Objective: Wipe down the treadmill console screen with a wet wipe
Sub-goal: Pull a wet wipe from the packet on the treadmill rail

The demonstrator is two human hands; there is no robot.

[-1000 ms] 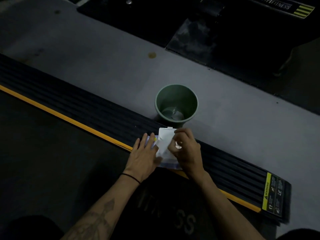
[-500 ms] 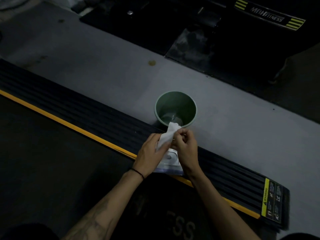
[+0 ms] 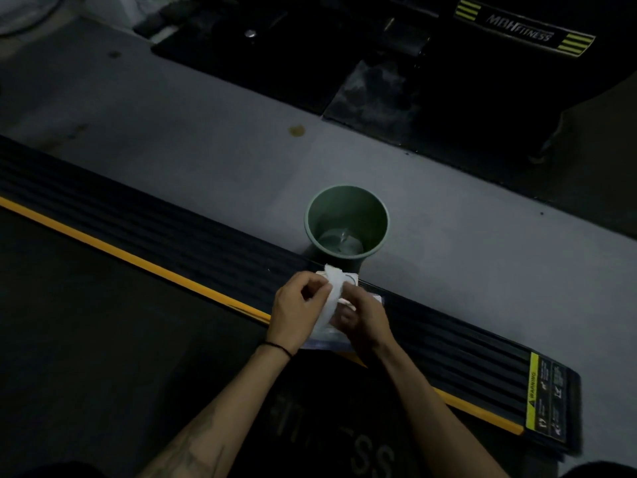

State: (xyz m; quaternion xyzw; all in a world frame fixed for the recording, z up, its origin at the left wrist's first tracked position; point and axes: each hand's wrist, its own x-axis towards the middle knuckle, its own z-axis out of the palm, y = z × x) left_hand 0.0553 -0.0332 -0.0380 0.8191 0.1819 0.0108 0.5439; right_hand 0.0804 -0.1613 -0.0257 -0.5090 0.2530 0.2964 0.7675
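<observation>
A white wet wipe [image 3: 330, 294] stands up out of a flat wipes pack [image 3: 327, 339] that lies on the treadmill's ribbed black side rail [image 3: 172, 243]. My left hand [image 3: 298, 310] pinches the wipe near its top with thumb and fingers. My right hand [image 3: 363, 319] curls over the pack's open flap on the right side of the wipe. Most of the pack is hidden under both hands. The console screen is not in view.
A green plastic bin [image 3: 346, 219] with crumpled clear wrap inside stands on the grey floor just beyond the pack. A yellow stripe [image 3: 138, 260] edges the dark treadmill belt. Black gym equipment with a fitness logo [image 3: 520, 29] fills the far side.
The wipe has come further out of the pack. My left hand went from lying flat on the pack to pinching the wipe. The view shifted slightly.
</observation>
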